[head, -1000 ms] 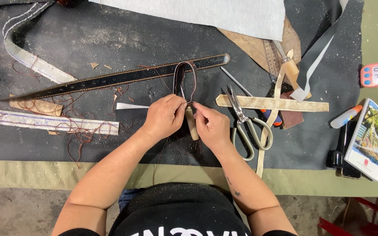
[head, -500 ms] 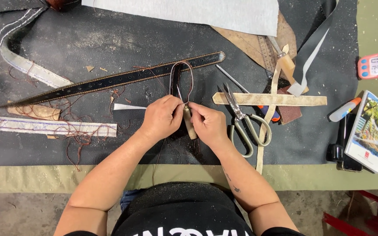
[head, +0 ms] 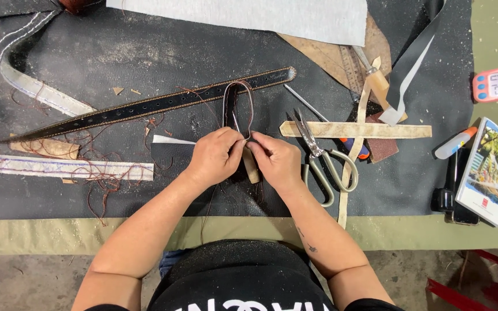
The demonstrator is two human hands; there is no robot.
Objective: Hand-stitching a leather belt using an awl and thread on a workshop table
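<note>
Compared with a moment before, our hands stay almost in the same place, only the view shifts a little. Our left hand and right hand meet at the middle of the worktop, and the fingers of both are pinched narrow on the lower end of the small leather loop, which stands up toward the long black belt. We judge the loop light and bendable but a bit springy, so it is best held low, near the joined ends and the tan tab. Thin thread lies loose at the left and can catch easily. Scissors lie just beside the right hand, points away from us. Open room is mostly above the belt.
</note>
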